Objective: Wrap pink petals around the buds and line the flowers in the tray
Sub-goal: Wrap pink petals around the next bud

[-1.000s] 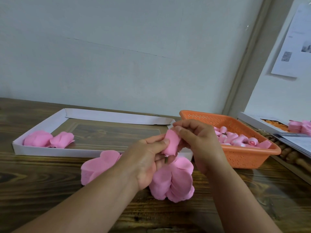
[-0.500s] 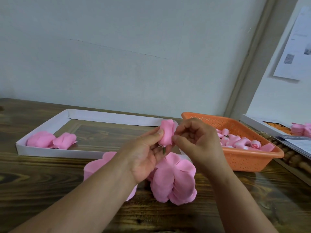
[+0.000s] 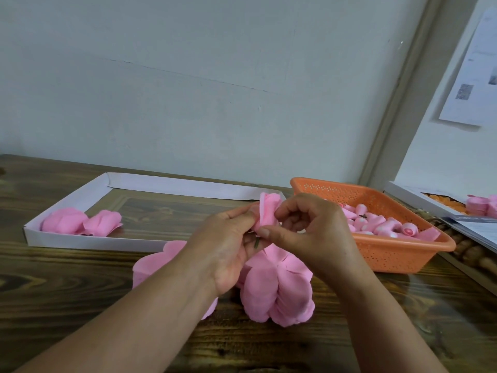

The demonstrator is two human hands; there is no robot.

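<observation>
Both hands hold one pink flower [image 3: 267, 211] above the table's middle. My left hand [image 3: 228, 249] grips it from the left, thumb on the petal, a short green stem showing below. My right hand [image 3: 309, 232] pinches the petal's lower right side with thumb and curled fingers. Under the hands lie stacks of loose pink petals [image 3: 279, 289]. The white cardboard tray [image 3: 172, 184] lies at the back left, with two finished pink flowers [image 3: 80, 223] in its left corner. An orange plastic basket [image 3: 403, 254] at the right holds several pink buds [image 3: 376, 224].
The wooden table runs to a grey wall behind. At the far right sit a second white box [image 3: 408, 196] with orange and pink pieces and a printed booklet [image 3: 473, 230]. A paper sheet [image 3: 473, 76] hangs on the right wall.
The flower has been lifted slightly and turned between the hands. My right thumb has shifted down onto the petal's lower edge. The head camera has tilted a little.
</observation>
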